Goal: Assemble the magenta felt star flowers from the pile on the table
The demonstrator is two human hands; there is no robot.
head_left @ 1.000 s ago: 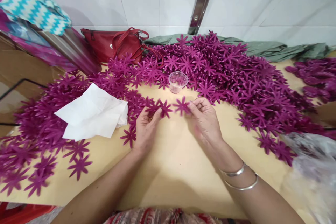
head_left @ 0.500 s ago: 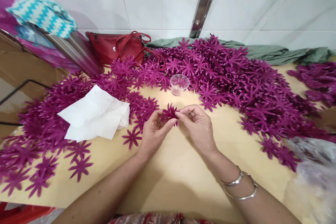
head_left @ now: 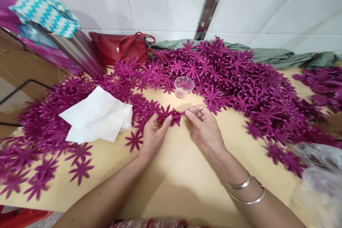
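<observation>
My left hand point(head_left: 154, 136) pinches a purple flower-shaped cutout point(head_left: 175, 117) between thumb and fingers, with another cutout close behind it. My right hand point(head_left: 205, 126) is closed at the thumb and fingertips on the tip of a petal at the cutout's right side. The petal stretches across the small gap between both hands. Whether anything else sits in the right fingertips is too small to tell. A small clear plastic cup point(head_left: 184, 87) stands just beyond my hands, and what it holds is hard to make out.
Heaps of purple cutouts point(head_left: 227, 67) curve around the tan tabletop point(head_left: 181, 185). White sheets point(head_left: 96, 115) lie on the left heap. A red bag point(head_left: 114, 48) rests by the tiled wall, near a metal post point(head_left: 85, 57). Clear plastic bags point(head_left: 317, 181) sit at the right.
My right hand has moved slightly right, away from the left, drawing out a petal of the cutout. The left thumb has shifted left, and the cutouts show more openly.
</observation>
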